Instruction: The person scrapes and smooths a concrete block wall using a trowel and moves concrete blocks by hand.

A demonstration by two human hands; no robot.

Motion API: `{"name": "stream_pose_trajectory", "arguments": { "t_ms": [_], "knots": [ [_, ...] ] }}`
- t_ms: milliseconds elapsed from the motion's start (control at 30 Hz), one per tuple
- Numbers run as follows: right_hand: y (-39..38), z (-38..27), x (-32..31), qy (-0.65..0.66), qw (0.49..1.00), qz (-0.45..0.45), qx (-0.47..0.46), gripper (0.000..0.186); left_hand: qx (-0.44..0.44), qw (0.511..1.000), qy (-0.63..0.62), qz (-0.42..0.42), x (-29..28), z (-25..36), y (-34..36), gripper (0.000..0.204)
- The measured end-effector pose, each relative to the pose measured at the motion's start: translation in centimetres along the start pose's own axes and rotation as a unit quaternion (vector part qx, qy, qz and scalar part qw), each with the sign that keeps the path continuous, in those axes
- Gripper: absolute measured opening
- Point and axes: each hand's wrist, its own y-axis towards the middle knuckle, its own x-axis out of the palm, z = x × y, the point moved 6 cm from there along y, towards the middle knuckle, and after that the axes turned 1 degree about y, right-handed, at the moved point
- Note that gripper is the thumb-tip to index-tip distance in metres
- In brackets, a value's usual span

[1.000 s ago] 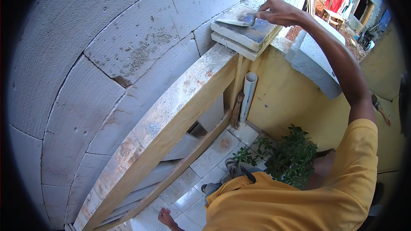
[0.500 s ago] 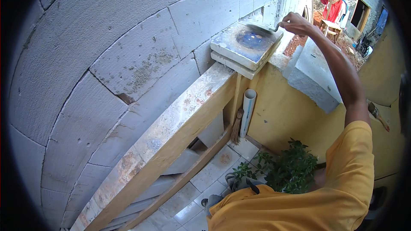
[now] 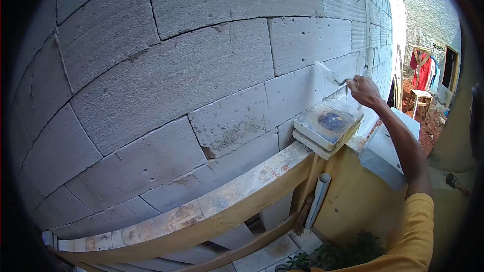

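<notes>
My right hand (image 3: pixel 365 91) is closed around the handle of a trowel (image 3: pixel 330 75). The pointed metal blade extends leftward, close to the pale block wall (image 3: pixel 217 60); whether it touches the blocks I cannot tell. Below the trowel, two stacked square slabs (image 3: pixel 307 123) cap the corner pillar, the upper one carrying a dark blue round stain. Rough grey mortar marks the face of one lower block. My left hand does not show.
A yellow-sided ledge (image 3: pixel 237 184) curves along the wall's foot. By the pillar stand a white pipe (image 3: pixel 318 199) and a broom (image 3: pixel 303 215), with a leafy plant (image 3: pixel 348 254) nearby. A light block (image 3: pixel 385 146) lies beneath my forearm; a paintbrush (image 3: pixel 455 183) is further right.
My right hand has lifted the trowel from just over the slab's stained top to beside the wall, tipping its blade upward. The view has swung up and left, showing more wall.
</notes>
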Motion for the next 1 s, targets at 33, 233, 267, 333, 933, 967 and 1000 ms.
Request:
{"name": "stream_pose_trajectory", "arguments": {
  "t_ms": [33, 233, 267, 333, 933, 967, 1000],
  "knots": [
    [0.6, -1.1, -0.8, 0.038, 0.998, 0.051, 0.026, 0.04, 0.029, 0.996, 0.082, -0.004, -1.6, 1.8, 1.1, 0.033],
    [6.6, -18.7, -4.9, 0.234, 0.902, 0.288, -0.221, 0.034, 0.175, 0.896, 0.404, -0.05, -9.8, 11.7, 2.0, 0.039],
    [7.8, -19.6, -6.0, 0.241, 0.909, 0.283, -0.19, 0.034, 0.195, 0.883, 0.425, -0.049, -10.3, 12.3, 1.6, 0.041],
    [10.5, -21.1, -8.2, 0.187, 0.932, 0.287, -0.12, 0.042, 0.276, 0.834, 0.477, 0.028, -11.0, 12.7, -0.4, 0.036],
    [11.8, -9.2, -0.9, 0.159, 0.902, 0.4, 0.014, 0.038, 0.119, 0.894, 0.426, 0.069, -9.4, 7.9, -2.6, 0.028],
    [12.1, -7.1, 0.9, 0.312, 0.882, 0.315, 0.16, 0.039, 0.115, 0.894, 0.427, 0.069, -9.4, 8.0, -2.7, 0.028],
    [11.5, -5.8, 3.2, 0.437, 0.815, 0.23, 0.303, 0.041, 0.111, 0.895, 0.428, 0.068, -9.4, 8.0, -2.9, 0.028]
  ]
}}
